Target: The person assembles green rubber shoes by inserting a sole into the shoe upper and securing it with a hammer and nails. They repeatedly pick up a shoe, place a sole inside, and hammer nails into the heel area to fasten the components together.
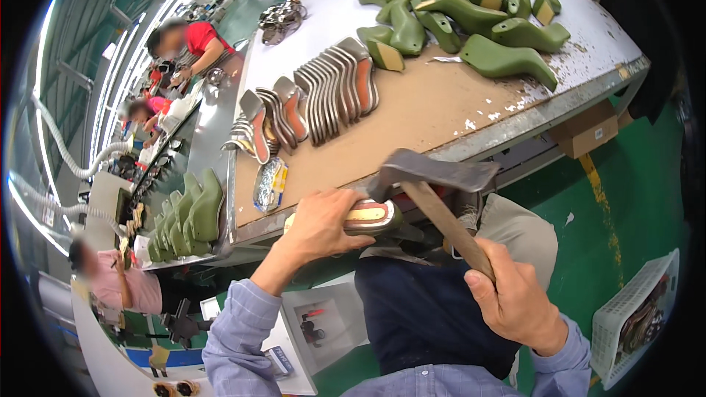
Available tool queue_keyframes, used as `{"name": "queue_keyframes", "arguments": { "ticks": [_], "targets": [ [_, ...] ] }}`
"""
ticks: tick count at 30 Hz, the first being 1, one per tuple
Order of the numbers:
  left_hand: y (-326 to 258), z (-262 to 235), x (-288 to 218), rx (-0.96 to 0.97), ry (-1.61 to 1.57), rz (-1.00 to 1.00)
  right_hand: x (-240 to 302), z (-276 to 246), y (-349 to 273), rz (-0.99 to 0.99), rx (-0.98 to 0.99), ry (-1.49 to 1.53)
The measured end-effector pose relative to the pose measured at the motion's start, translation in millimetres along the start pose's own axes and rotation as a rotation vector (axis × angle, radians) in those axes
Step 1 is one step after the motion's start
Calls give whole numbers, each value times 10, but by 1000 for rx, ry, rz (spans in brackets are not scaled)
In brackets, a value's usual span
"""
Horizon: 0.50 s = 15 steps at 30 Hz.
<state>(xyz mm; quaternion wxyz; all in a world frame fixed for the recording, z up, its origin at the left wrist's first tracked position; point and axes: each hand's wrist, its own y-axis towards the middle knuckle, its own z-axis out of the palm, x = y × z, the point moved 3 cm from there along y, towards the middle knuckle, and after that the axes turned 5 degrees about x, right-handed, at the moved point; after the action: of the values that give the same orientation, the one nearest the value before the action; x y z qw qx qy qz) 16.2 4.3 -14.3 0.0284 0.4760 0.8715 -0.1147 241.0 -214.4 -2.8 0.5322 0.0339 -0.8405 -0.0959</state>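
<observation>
My left hand (320, 228) is wrapped round a shoe last (398, 218), which lies sole side up with a cream and red insole (370, 213) on its underside. A hammer (450, 222) with a wooden handle and a broad dark metal head is gripped in my right hand (515, 298). Its head hangs just above the last's right end; whether they touch I cannot tell. Beyond my left hand, rows of curved insoles (316, 92) with orange-red patches stand on the worktable (412, 121). A small foil-like packet (270, 185) lies at the table's near left.
Many green shoe lasts (507, 62) are heaped at the far right of the table; several more (193, 213) stand at the left. A cardboard box (586, 130) sits below the table's right edge. A plastic basket (599, 323) is at lower right. Other people work at left and far right.
</observation>
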Motion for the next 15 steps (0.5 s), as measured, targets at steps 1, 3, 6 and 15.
{"name": "queue_keyframes", "arguments": {
  "ticks": [1, 3, 6, 15],
  "targets": [
    [-8, 10, -16, -64, -5, 30, 81, 3, 105, -74, 8, -76],
    [-45, -11, -68, -104, 74, 27, 128, 47, 211, -121, 103, -258],
    [-11, 133, -29, -10, 83, -25, -6, 144, 391, -114, 155, -480],
    [-747, -689, 276, -478, -474, -387, -1235, 33, 1298, 72, -127, -945]
  ]
}}
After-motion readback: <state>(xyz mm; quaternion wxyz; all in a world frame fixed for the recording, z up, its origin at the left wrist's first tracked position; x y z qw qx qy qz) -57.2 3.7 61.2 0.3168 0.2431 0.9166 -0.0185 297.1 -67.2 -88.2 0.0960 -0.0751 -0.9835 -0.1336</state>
